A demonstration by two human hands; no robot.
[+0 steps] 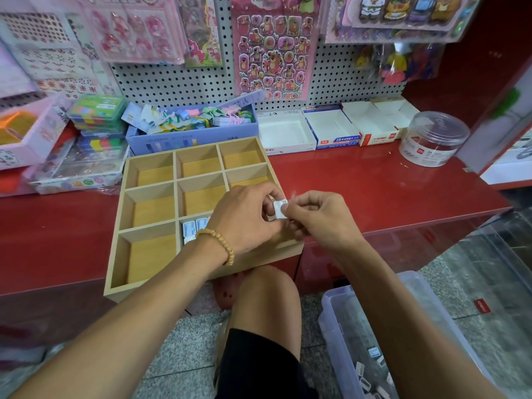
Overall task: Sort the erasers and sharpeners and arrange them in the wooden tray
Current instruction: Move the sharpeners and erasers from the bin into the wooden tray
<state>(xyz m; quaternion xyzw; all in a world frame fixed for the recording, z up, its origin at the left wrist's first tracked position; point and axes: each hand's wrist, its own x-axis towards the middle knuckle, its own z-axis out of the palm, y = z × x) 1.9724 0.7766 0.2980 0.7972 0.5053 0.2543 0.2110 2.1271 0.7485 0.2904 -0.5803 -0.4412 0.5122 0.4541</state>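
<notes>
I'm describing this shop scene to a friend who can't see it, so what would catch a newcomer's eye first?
First, the two hands meeting mid-frame: the left hand with a beaded bracelet and the right hand together pinch a small white plastic piece over the nine-compartment wooden tray on the glossy red counter. Behind, a pink bear sticker sheet hangs on the pegboard.

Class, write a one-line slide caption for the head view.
Both hands hold a small white piece over the wooden tray.
</notes>
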